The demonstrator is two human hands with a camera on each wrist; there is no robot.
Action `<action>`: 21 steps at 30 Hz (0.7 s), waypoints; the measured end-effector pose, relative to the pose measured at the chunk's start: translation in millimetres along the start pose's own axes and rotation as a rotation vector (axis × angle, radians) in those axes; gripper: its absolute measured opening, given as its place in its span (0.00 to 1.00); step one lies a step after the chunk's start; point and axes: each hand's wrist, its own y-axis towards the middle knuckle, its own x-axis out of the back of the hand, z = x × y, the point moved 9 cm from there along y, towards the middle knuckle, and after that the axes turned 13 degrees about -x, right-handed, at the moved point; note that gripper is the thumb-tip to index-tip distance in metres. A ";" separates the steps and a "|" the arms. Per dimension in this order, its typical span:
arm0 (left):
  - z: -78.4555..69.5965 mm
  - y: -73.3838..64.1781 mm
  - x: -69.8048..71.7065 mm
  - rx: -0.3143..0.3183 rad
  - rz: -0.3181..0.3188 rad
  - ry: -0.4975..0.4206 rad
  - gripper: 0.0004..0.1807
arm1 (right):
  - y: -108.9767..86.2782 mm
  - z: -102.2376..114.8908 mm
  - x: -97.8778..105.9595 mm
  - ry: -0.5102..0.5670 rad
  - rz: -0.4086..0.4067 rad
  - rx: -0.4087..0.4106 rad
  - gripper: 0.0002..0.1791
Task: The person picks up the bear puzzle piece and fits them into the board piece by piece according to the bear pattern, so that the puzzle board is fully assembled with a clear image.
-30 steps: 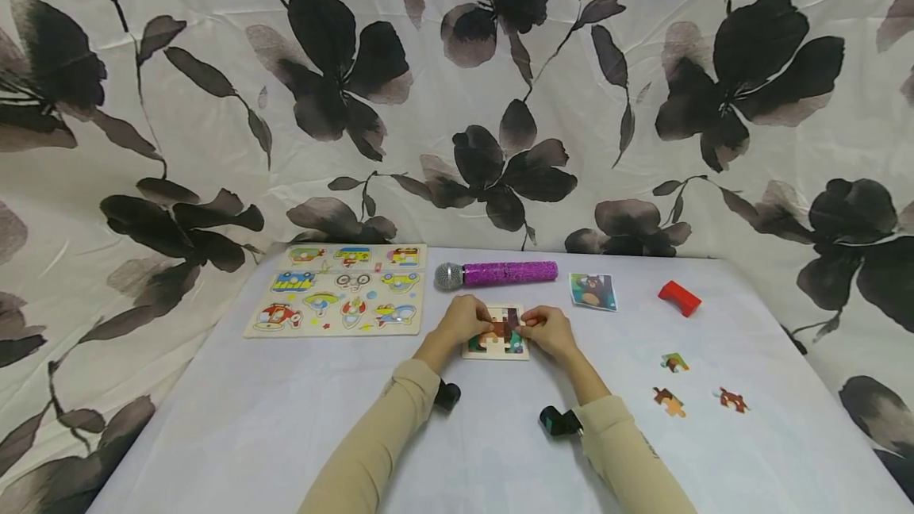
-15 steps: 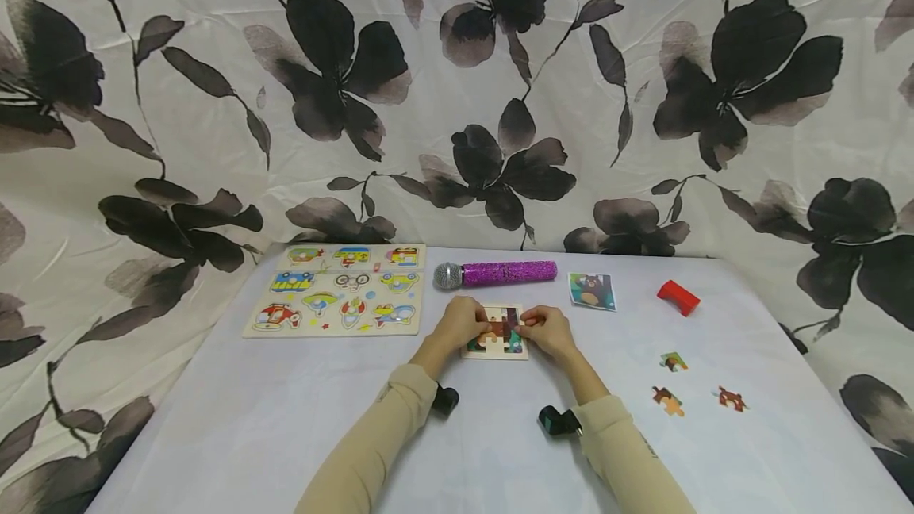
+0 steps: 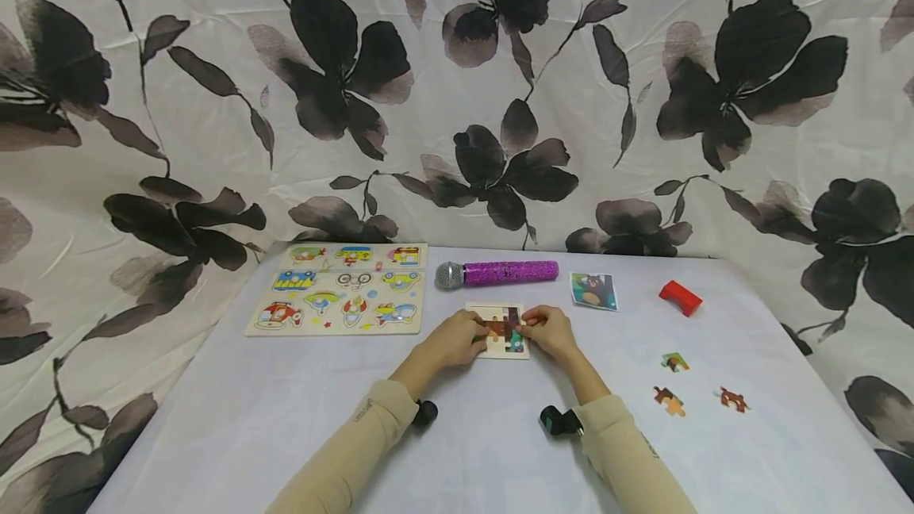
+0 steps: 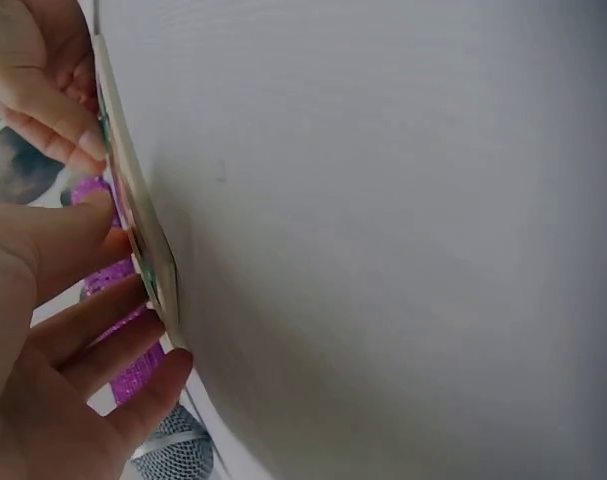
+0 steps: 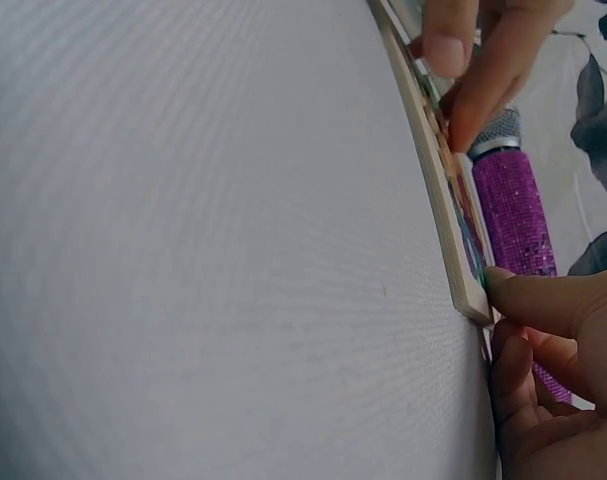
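A small wooden jigsaw puzzle [image 3: 507, 346], a pale frame partly filled with brown and green pieces, lies flat between the two hands. My left hand [image 3: 457, 338] is at its left side; in the left wrist view the thumb [image 4: 95, 212] and forefinger touch the puzzle's face while the other fingers extend along its edge. At the right side, my right hand [image 3: 551, 330] holds the frame, its thumb [image 5: 523, 300] on a corner and the other fingers curled beside the edge. The left fingertips hide the puzzle's left part.
Loose puzzle pieces [image 3: 670, 401] lie to the right. Behind the puzzle is a purple glittery microphone [image 3: 510, 271], with a bear picture card [image 3: 593, 292] and a red block [image 3: 681, 297] farther right. A wooden vehicle puzzle board [image 3: 336, 304] sits at the back left.
My left hand has slid down and to the left along the puzzle, uncovering its upper left corner and covering the lower left. The right hand stays in place.
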 end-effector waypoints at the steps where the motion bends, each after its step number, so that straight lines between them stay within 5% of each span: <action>1: -1.4 -1.8 -0.1 -0.001 0.011 -0.004 0.17 | 0.1 -0.4 0.4 -0.001 -0.001 -0.001 0.12; 9: -0.2 -9.6 -6.3 0.006 0.073 0.009 0.21 | -1.6 1.3 0.2 0.004 0.002 0.026 0.11; 21: 6.2 -17.0 -15.3 0.044 0.105 -0.140 0.31 | -3.4 2.2 0.7 -0.016 -0.010 0.031 0.11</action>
